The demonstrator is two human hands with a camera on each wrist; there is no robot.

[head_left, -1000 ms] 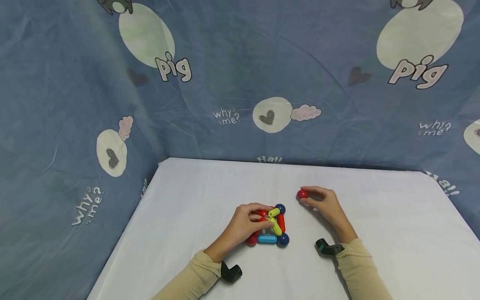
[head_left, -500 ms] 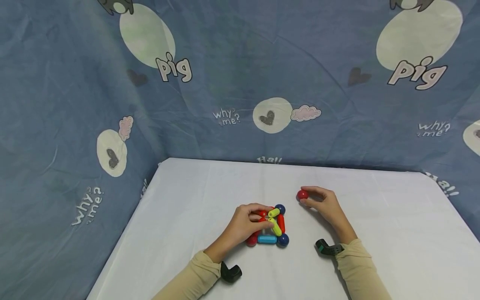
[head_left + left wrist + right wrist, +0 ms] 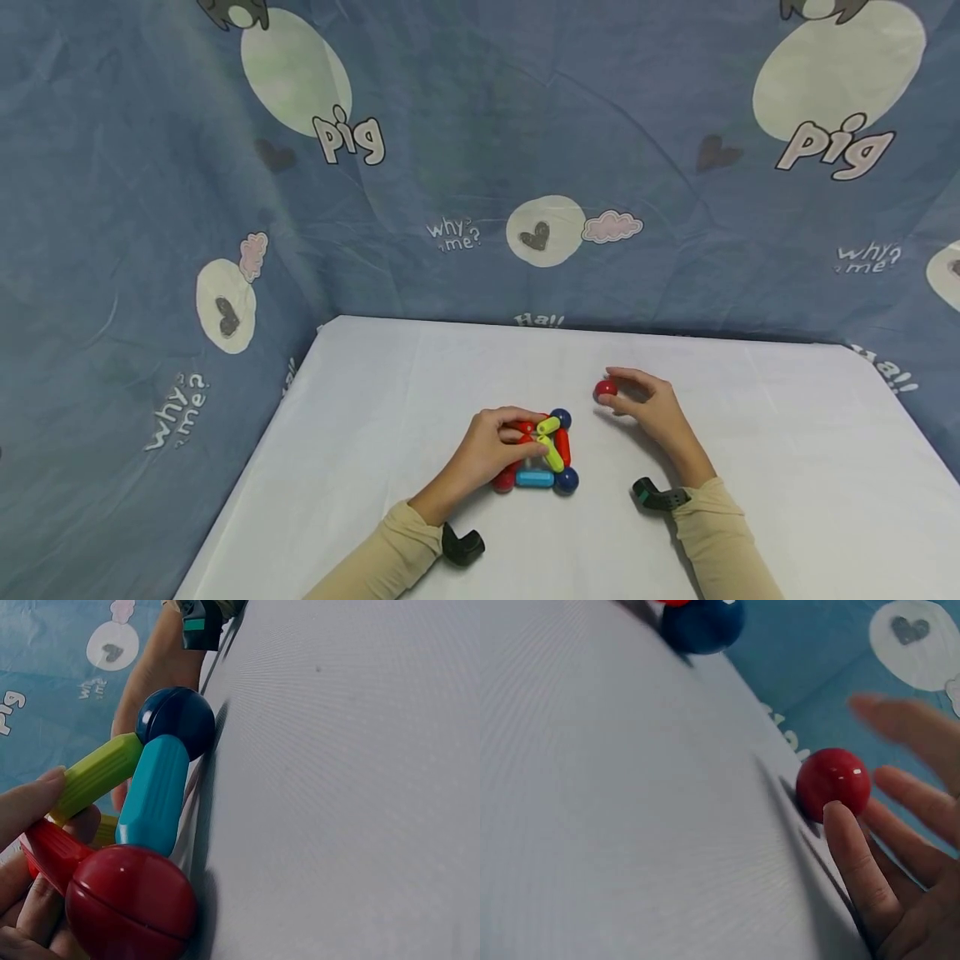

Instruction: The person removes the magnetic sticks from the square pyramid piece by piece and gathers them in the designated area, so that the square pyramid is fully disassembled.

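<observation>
On the white table stands a magnetic rod-and-ball frame, with a light-blue rod (image 3: 535,479) along its near side. Dark-blue balls (image 3: 566,481) form its right corners and a red ball (image 3: 131,904) its near-left one. My left hand (image 3: 480,450) reaches over from the left and pinches the upper ends of the yellow-green rod (image 3: 101,774) and red rod (image 3: 56,855) that slant up from the corners. Farther right, my right hand (image 3: 651,410) is around a loose red ball (image 3: 832,784). Its thumb overlaps the ball, while the index finger is lifted off.
A white cloth covers the table (image 3: 420,367). Behind and to the left hangs a blue printed curtain (image 3: 450,150). Black wrist devices (image 3: 462,546) are worn at both sleeves.
My right index finger has risen away from the loose red ball, which stays in the same spot. My left hand and the frame have not visibly moved.
</observation>
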